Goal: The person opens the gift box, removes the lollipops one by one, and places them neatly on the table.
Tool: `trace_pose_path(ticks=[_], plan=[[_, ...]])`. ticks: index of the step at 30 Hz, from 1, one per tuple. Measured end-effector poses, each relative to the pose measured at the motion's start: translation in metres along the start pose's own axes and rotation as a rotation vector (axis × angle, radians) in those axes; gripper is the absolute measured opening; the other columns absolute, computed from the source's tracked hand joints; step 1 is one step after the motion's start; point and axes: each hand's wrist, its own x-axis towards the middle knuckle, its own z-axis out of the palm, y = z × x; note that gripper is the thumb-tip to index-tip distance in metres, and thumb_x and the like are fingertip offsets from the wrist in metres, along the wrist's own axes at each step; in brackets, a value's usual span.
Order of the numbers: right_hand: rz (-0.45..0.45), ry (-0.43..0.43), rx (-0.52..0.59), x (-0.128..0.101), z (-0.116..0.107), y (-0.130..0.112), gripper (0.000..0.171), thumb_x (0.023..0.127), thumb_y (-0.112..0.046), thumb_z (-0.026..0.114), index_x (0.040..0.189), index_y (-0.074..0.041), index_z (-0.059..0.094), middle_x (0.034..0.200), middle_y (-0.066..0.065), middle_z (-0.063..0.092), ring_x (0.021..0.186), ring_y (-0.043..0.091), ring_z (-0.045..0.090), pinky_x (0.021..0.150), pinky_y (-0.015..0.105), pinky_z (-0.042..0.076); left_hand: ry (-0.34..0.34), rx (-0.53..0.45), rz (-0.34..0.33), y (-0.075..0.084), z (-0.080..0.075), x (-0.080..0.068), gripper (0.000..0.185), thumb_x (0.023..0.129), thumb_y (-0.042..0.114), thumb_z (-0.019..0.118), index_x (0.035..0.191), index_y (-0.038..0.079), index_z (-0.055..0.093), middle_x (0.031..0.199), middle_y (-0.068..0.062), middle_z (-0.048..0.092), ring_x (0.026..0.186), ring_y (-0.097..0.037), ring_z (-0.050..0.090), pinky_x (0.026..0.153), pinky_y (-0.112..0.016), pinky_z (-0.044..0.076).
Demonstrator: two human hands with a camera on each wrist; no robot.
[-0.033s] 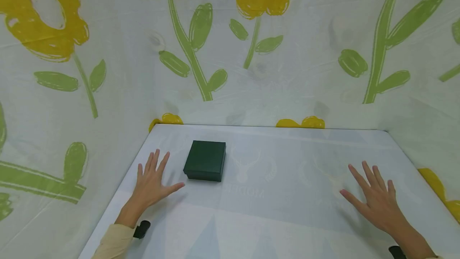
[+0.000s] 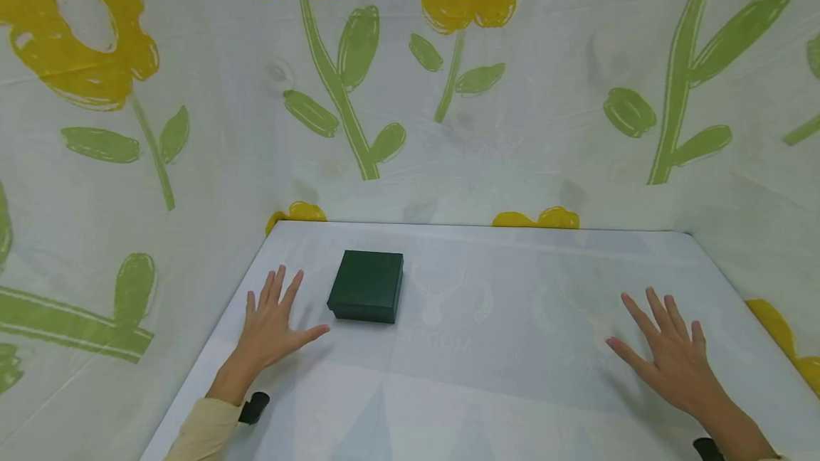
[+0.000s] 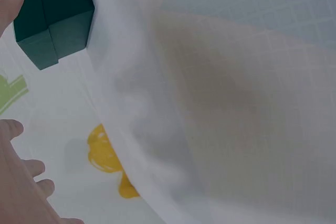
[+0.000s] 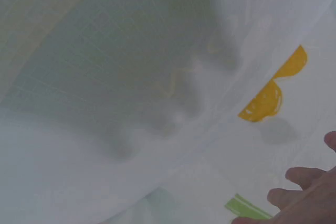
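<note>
A dark green lidded box (image 2: 366,283) sits toward the back left of the white table (image 2: 506,368). Just left of it, my left hand (image 2: 269,329) is held with its fingers spread, the thumb pointing toward the box's near left corner. In the left wrist view the thumb overlaps the green box (image 3: 52,14), and the other fingers show at the lower left. Far over on the right side, my right hand (image 2: 673,354) is spread too, with nothing in it. Its fingers (image 4: 302,177) appear at the lower right of the right wrist view, and a shadow falls on the tabletop.
A pale cloth (image 2: 525,148) printed with yellow flowers and green stems hangs behind the table and along its left and right sides. Dark straps with small devices (image 2: 254,408) are on the wrists. Faint printed patterns mark the tabletop.
</note>
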Motion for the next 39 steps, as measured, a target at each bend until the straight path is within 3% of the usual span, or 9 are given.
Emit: trace_pose_path(ticks=[9, 19, 28, 33, 39], plan=[[0.012, 0.010, 0.017, 0.000, -0.001, -0.003, 0.084, 0.088, -0.046, 0.060, 0.153, -0.020, 0.014, 0.154, 0.027, 0.006, 0.139, 0.043, -0.010, 0.094, 0.077, -0.009, -0.024, -0.009, -0.016, 0.001, -0.002, 0.003, 0.110, 0.070, 0.067, 0.067, 0.153, 0.018, 0.013, 0.156, -0.019, 0.005, 0.141, -0.039, 0.002, 0.103, -0.070, 0.001], [0.025, 0.001, 0.109, 0.009, -0.001, -0.014, 0.085, 0.088, -0.044, 0.062, 0.153, -0.017, 0.015, 0.153, 0.027, 0.007, 0.139, 0.046, -0.005, 0.095, 0.077, -0.003, 0.047, -0.075, 0.026, 0.000, -0.006, 0.005, 0.104, 0.072, 0.058, 0.072, 0.152, 0.017, 0.019, 0.154, -0.020, 0.014, 0.139, -0.042, 0.014, 0.102, -0.070, 0.012], [0.022, -0.014, 0.303, 0.031, 0.004, -0.042, 0.086, 0.085, -0.040, 0.068, 0.152, -0.019, 0.019, 0.154, 0.022, 0.015, 0.139, 0.045, 0.011, 0.087, 0.080, 0.016, 0.039, -0.219, 0.005, 0.000, 0.000, 0.008, 0.101, 0.072, 0.052, 0.075, 0.152, 0.022, 0.021, 0.154, -0.014, 0.018, 0.137, -0.039, 0.021, 0.097, -0.072, 0.021], [0.006, -0.041, 0.381, 0.040, 0.007, -0.058, 0.086, 0.084, -0.037, 0.071, 0.152, -0.021, 0.020, 0.153, 0.020, 0.018, 0.135, 0.045, 0.020, 0.090, 0.075, 0.025, -0.010, -0.362, -0.008, 0.003, 0.002, 0.013, 0.098, 0.075, 0.047, 0.076, 0.152, 0.026, 0.018, 0.156, -0.008, 0.015, 0.139, -0.035, 0.017, 0.096, -0.073, 0.023], [-0.058, -0.016, 0.430, 0.050, 0.021, -0.073, 0.084, 0.082, -0.037, 0.073, 0.150, -0.019, 0.026, 0.149, 0.019, 0.027, 0.132, 0.041, 0.028, 0.092, 0.070, 0.030, -0.004, -0.499, -0.001, 0.010, 0.007, 0.024, 0.094, 0.076, 0.042, 0.077, 0.150, 0.028, 0.021, 0.154, -0.006, 0.022, 0.139, -0.032, 0.022, 0.101, -0.066, 0.026]])
